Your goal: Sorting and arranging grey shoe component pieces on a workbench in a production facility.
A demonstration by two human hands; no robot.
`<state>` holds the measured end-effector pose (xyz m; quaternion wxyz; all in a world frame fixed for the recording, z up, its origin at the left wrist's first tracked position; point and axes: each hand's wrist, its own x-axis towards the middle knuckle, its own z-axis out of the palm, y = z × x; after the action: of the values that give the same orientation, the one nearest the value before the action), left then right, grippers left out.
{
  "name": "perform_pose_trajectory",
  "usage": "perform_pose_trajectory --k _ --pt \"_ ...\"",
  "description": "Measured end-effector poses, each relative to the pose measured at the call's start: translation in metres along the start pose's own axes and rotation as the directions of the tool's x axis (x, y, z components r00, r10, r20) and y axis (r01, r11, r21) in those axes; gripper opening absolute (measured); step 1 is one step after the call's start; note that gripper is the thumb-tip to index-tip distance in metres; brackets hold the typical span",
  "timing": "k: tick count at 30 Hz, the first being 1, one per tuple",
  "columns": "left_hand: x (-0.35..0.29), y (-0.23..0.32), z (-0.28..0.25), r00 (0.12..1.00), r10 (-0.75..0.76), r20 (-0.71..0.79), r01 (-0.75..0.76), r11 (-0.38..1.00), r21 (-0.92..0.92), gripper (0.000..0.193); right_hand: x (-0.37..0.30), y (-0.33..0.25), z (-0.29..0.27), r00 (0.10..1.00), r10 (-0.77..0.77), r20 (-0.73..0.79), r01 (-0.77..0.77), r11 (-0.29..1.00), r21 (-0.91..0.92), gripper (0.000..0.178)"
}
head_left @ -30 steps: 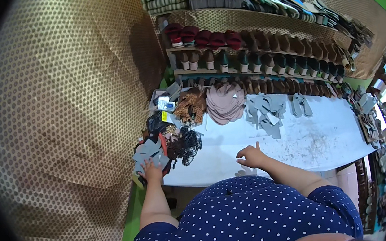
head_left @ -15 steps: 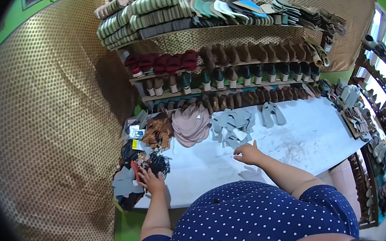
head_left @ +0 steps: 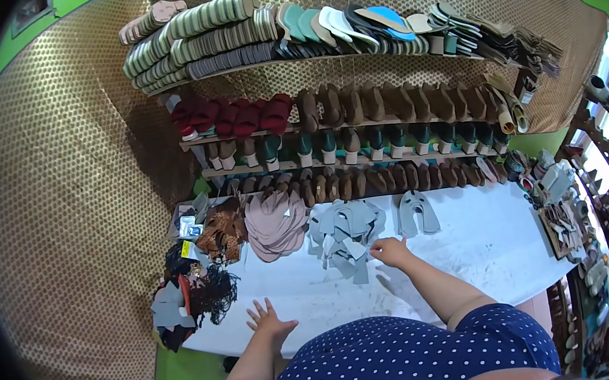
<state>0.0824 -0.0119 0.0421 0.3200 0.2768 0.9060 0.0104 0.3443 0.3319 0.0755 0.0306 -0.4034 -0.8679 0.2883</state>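
Observation:
My left hand hovers over the near left part of the white table, its fingers spread and nothing in them. Closest to it is a tangle of black straps beside grey and red pieces. My right hand has thumb and forefinger pinched together, another finger raised; whatever they hold is too small to make out. Just left of it lies a loose heap of light grey cut pieces, one hanging toward me. Beyond the right hand lies a pair of grey U-shaped pieces.
Stacked pink pieces and brown patterned pieces line the back left of the white table. Shelves behind hold red slippers, heels, soles and striped stacks. Packed shoe racks and a small tray stand right.
My left hand has left the black straps and moved right and nearer to me. A grey piece now sticks out from the heap's near side. The view has shifted slightly.

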Motion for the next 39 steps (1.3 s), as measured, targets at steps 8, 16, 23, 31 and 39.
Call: perform_pose_trajectory --k 8,16,23,31,39 --pt "0.007 0.010 -0.006 0.996 -0.049 0.071 0.043 0.996 0.082 0.144 0.137 0.006 0.004 0.971 0.066 -0.231 -0.034 0.990 0.139 0.028" --pt "0.017 0.007 -0.008 0.990 -0.066 0.128 0.050 0.991 0.125 0.147 0.211 -0.041 -0.007 0.961 0.184 -0.205 -0.215 0.967 -0.137 0.031" --pt "0.019 0.008 -0.011 0.985 -0.066 0.158 0.044 0.989 0.138 0.149 0.228 -0.037 0.004 0.964 0.239 -0.121 -0.258 0.950 -0.178 0.033" --pt "0.018 0.010 -0.009 0.992 -0.059 0.112 0.045 0.991 0.126 0.146 0.202 -0.036 0.007 0.924 0.032 -0.381 -0.035 0.999 0.001 0.019" --pt "0.011 0.006 -0.006 0.995 -0.040 0.094 0.030 0.995 0.097 0.144 0.131 -0.058 -0.027 0.933 -0.088 -0.350 0.159 0.971 0.177 0.022"
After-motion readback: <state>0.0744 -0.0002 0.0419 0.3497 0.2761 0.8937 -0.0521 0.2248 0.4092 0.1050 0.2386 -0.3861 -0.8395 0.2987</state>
